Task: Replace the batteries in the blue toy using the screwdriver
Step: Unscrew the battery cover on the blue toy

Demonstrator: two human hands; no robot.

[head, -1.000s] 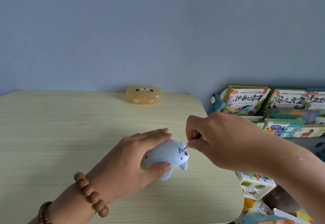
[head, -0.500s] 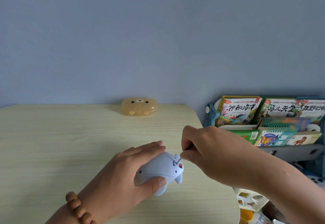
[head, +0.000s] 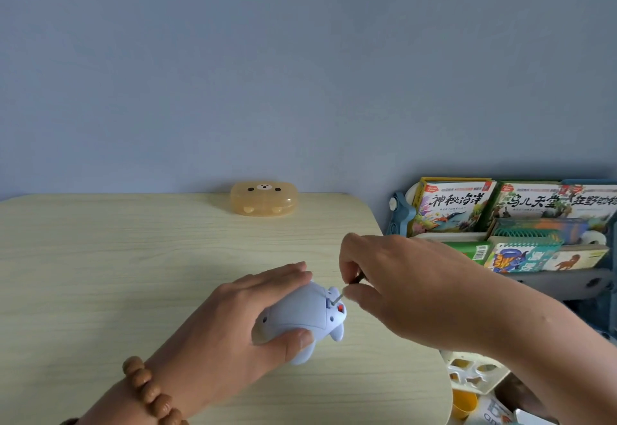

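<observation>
The blue toy (head: 302,316) lies belly-up on the pale wooden table (head: 100,274), near its right side. My left hand (head: 243,321) wraps around it, fingers over the far side and thumb on the near side. My right hand (head: 397,286) pinches a small screwdriver (head: 347,289); only its thin metal tip and a bit of dark handle show. The tip touches the toy's underside next to a small red spot. The rest of the handle is hidden inside my fingers.
A translucent orange bear-face box (head: 263,202) sits at the table's far edge against the blue wall. To the right, off the table, stands a rack of children's books (head: 500,221). Below it lie a shape-sorter toy (head: 474,371) and a yellow cup (head: 464,403).
Both hands and the toy keep the same grip and pose. The view itself has shifted slightly; my left wrist with its bead bracelet shows more at the bottom than half a second ago.
</observation>
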